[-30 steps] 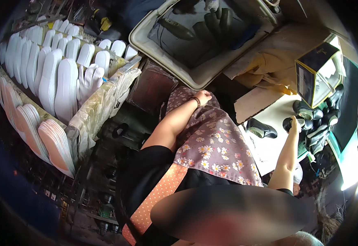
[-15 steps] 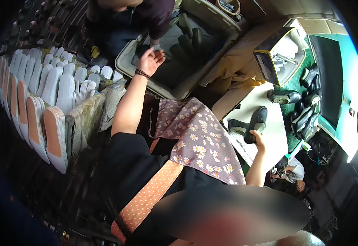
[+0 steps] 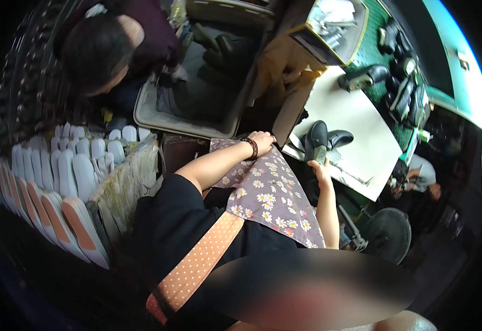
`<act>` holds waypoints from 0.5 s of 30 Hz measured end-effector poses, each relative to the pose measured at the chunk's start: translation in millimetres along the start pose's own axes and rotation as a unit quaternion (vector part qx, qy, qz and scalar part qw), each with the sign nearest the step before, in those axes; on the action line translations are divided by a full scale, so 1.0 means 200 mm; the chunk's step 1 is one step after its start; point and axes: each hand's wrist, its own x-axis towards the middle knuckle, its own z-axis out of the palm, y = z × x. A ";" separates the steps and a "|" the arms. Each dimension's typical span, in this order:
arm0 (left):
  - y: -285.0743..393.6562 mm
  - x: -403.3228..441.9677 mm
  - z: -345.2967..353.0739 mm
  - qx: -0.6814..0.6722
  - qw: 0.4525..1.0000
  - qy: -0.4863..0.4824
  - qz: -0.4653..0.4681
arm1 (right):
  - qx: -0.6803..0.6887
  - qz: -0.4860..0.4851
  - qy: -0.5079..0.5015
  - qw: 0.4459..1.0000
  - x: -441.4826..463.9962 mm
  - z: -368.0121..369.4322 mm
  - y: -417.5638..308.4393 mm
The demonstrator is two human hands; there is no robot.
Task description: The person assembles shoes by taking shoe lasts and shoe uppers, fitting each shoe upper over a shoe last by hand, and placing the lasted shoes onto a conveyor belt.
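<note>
White tabletop (image 3: 362, 124): right hand (image 3: 322, 171) grips a dark shoe (image 3: 316, 134) near half-curled left hand (image 3: 261, 139), whose hold is unclear

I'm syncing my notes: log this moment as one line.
right hand: holding dark shoe | left hand: at floral apron, grip unclear | nearby: another shoe on white board

no readable text, labels, brands, numbers or signs, any print too small or blurred
</note>
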 end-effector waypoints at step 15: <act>-0.95 0.06 -0.01 -0.781 0.505 0.275 -0.244 | 0.213 -0.069 0.113 0.968 -0.13 0.20 0.19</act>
